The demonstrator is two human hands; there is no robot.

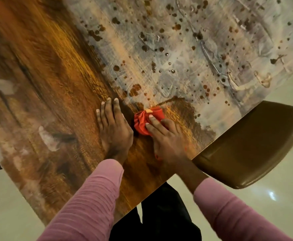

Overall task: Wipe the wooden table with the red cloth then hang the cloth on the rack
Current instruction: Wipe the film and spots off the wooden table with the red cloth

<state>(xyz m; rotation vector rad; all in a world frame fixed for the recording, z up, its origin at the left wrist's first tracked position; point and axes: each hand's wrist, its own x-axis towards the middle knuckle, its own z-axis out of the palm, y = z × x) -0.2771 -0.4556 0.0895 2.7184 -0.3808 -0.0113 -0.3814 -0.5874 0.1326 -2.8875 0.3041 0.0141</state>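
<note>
Table (55, 75) spreads under us, its far half filmed and spattered. Our left hand (113, 129) lies flat, palm down, on dry wood. Our right hand (166, 136) presses straight fingers (155, 121) onto the bunched red cloth (140, 123), just beside it, nearer the mess lying ahead.

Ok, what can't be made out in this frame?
Head view:
- The rack: outside the frame.
- Red cloth: partly covered by the right hand.
- Wooden table: far and left ends cut off by the frame edges; left part motion-blurred.
- Chair: cut off at the right edge.
</note>
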